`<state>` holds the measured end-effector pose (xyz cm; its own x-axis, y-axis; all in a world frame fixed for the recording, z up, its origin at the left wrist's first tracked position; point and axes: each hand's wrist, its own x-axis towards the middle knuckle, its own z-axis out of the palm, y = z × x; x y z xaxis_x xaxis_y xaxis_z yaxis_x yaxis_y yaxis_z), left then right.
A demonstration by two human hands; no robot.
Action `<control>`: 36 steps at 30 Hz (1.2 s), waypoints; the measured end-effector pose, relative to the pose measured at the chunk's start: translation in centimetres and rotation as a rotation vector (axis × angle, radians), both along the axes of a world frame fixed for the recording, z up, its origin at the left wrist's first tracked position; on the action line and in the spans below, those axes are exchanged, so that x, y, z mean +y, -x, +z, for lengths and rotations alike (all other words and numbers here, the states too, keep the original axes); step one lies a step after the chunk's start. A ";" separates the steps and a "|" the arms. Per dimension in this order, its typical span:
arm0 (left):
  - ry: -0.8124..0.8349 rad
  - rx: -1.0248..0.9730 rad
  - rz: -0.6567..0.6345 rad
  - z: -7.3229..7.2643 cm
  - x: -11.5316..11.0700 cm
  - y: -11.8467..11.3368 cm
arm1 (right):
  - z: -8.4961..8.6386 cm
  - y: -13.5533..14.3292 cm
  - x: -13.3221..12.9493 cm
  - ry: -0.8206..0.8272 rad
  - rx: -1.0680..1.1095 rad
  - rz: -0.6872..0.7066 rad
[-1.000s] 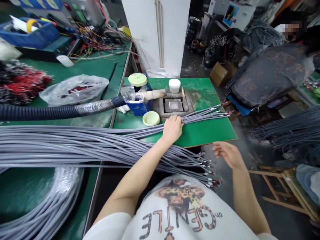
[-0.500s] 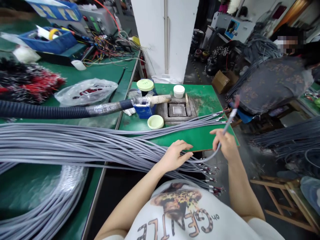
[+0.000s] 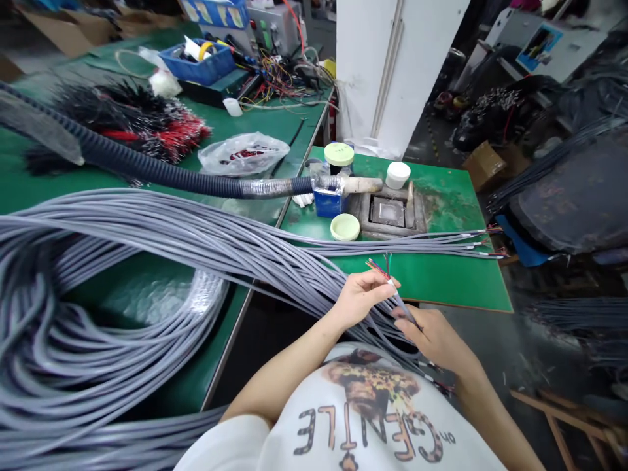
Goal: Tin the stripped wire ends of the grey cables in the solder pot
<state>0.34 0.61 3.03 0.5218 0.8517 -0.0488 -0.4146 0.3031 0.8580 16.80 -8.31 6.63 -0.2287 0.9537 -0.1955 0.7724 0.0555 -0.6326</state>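
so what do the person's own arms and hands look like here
Both arms are bare to the upper arm, with short white sleeves. The left hand and right hand wear no gloves, and no rings or watch show. The white t-shirt carries a brown print with lettering.

A single head-worn camera looks forward and steeply down from above the person's chest, close over the hands (image 3: 392, 314). It faces across the green tabletop (image 3: 441, 275) toward a white pillar (image 3: 392, 65), with the long bench running off to the left.
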 end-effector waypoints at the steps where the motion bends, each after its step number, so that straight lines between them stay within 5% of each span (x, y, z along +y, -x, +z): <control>1: -0.009 -0.009 -0.036 -0.1 -0.1 0.1 | 0.0 0.2 0.1 -0.020 0.063 -0.018; 6: -0.072 -0.014 -0.084 -0.4 -0.6 0.3 | -0.5 1.3 0.8 -0.109 0.235 -0.107; 12: -0.127 -0.005 -0.075 -0.8 -0.1 0.5 | -0.7 1.6 1.3 -0.235 0.170 -0.146; 24: 0.257 -0.200 -0.047 -1.0 0.8 0.4 | -0.5 1.2 1.6 -0.335 0.135 -0.111; 36: 0.314 -0.268 -0.163 -0.5 1.6 0.1 | -0.5 1.5 1.6 -0.358 0.169 -0.061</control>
